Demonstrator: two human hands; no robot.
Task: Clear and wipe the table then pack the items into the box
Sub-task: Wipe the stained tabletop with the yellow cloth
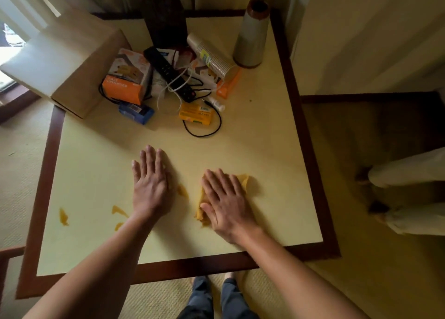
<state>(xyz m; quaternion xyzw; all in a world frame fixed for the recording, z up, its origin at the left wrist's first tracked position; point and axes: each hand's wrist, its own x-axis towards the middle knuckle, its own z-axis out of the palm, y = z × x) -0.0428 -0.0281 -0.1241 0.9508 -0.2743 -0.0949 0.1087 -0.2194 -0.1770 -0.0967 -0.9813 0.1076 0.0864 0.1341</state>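
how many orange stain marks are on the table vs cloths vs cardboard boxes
orange stain marks: 4, at and
yellow cloth: 1, under the right hand
cardboard box: 1
total: 6

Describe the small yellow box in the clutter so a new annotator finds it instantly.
Start at the big cardboard box on the table's far left corner, then move right across the pile of items beside it. The small yellow box lies flat at the pile's near edge, inside a black cable loop. It is the only yellow box; its neighbours are blue or orange.
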